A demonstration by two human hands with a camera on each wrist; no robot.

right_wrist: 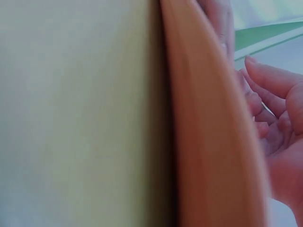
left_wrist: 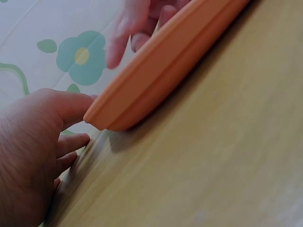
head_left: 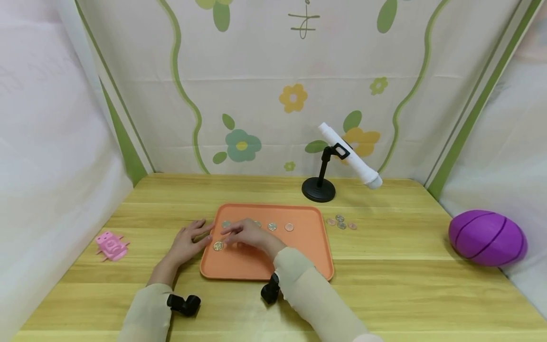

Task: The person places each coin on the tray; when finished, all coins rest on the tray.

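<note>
On the orange tray five coins lie, four remain outside; left hand rests flat at its rim, right hand hovers, fingers relaxed, holding nothing visible.

The head view looks forward and down from above the table's near edge, taking in the whole orange tray at mid-distance, with the backdrop behind it. The left wrist view sits low on the wood just left of the tray, very close, facing its corner and rim. The right wrist view is pressed against the tray's rim, blurred. All three share the tray.
</note>
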